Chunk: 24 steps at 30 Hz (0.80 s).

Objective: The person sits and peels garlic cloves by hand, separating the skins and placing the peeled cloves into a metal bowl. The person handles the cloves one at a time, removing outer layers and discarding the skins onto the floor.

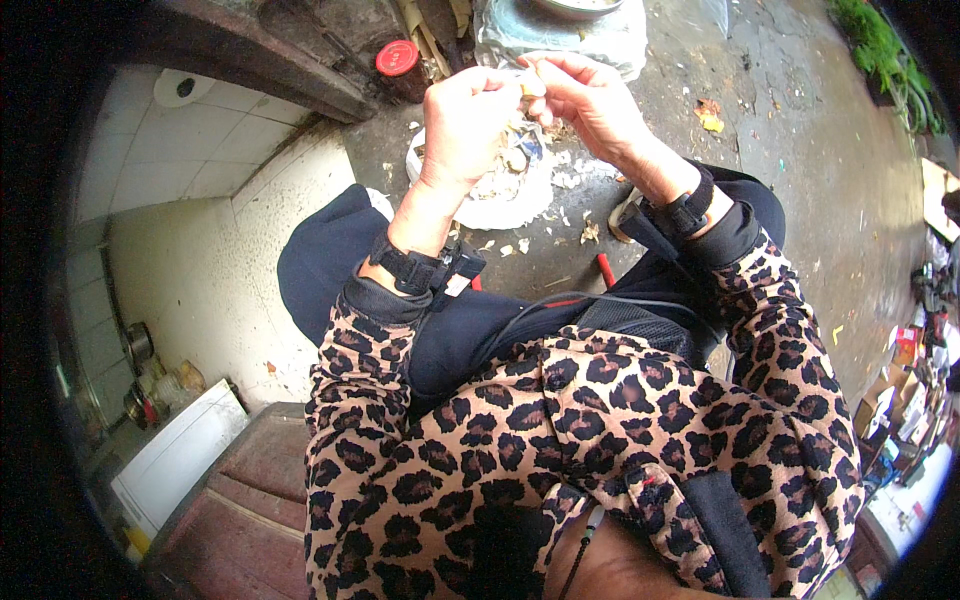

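My left hand [465,124] and my right hand [592,101] meet in front of me at the top of the view. Between their fingertips is a small pale, yellowish piece [533,85], perhaps a garlic clove, held by my left hand; my right fingertips touch it. Below them a white plastic bag [487,214] lies spread on the floor with pale peelings and scraps on it. More pale flakes [523,245] are scattered around the bag. Beyond my hands a metal bowl [581,7] stands on a surface covered with clear plastic.
A jar with a red lid [397,58] stands beyond my left hand. A whitish wall [270,225] runs along the left. A dry leaf [709,116] lies on the wet concrete floor at right, green plants [885,60] farther off. Boxes and clutter [896,405] are at the right rim.
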Motion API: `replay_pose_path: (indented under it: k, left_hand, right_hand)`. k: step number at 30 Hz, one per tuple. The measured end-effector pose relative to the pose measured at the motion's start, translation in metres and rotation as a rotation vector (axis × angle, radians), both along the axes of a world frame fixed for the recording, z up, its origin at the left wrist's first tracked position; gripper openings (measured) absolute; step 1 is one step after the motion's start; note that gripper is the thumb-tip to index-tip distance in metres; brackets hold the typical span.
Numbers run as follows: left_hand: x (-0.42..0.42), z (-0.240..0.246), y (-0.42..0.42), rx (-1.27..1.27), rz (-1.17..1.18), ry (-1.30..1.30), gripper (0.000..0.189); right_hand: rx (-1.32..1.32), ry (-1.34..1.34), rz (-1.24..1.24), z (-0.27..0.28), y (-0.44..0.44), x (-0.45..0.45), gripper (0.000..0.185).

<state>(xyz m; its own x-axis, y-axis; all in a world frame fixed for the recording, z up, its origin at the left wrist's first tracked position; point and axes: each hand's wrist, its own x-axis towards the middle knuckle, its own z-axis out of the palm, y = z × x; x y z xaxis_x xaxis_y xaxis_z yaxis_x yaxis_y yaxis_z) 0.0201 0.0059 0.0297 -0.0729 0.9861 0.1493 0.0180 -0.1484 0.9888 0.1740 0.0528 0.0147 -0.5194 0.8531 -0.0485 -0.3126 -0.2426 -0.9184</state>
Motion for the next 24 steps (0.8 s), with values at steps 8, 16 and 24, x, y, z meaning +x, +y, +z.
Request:
replay_pose_path:
  k: [8,16,24]
  left_hand:
    - [-0.004,-0.008,0.005,-0.02,-0.087,-0.177,0.01]
    - [-0.014,-0.013,0.008,0.153,-0.038,0.037,0.012]
    - [-0.005,-0.007,0.006,-0.022,-0.035,-0.001,0.01]
  right_hand:
    - [0.33,-0.196,-0.001,0.004,-0.007,0.0,0.025]
    - [0.16,-0.117,0.019,-0.003,0.002,0.008,0.023]
    - [0.998,-0.439,-0.237,0.005,0.003,0.01,0.018]
